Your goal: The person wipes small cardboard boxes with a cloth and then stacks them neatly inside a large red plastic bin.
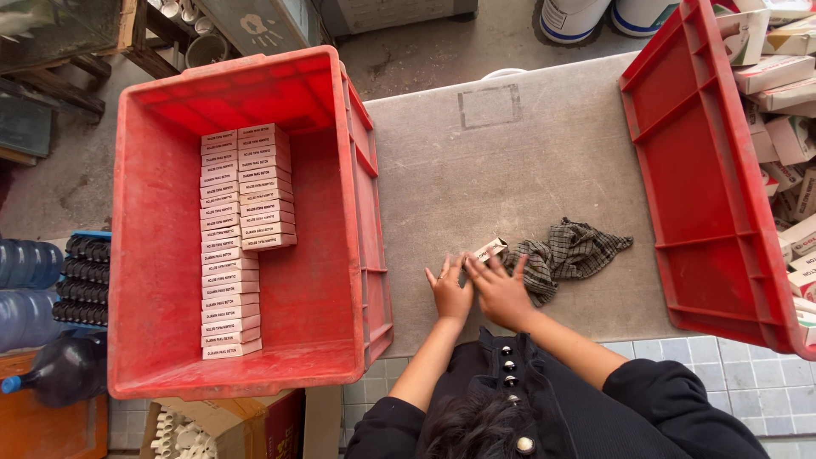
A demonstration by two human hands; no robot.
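Both hands press on one small flat white cardboard box (488, 250) that lies on the grey table top (510, 161). The left hand (450, 291) and the right hand (501, 291) sit side by side, with fingers spread and curled over the little box, so they hold it down together. Just past the right hand, at about three o'clock, lies a crumpled grey checked cloth (568, 253), touching the hand. Far out at nine o'clock stands a big red plastic crate (161, 255). Inside it are two neat rows of the same small boxes (231, 238), one long row and one shorter row, so that much looks done. Much of the crate floor is still bare, so there is room for many more. At three o'clock, another red plastic crate (680, 170) holds a loose heap of boxes (786, 127) not yet lined up.
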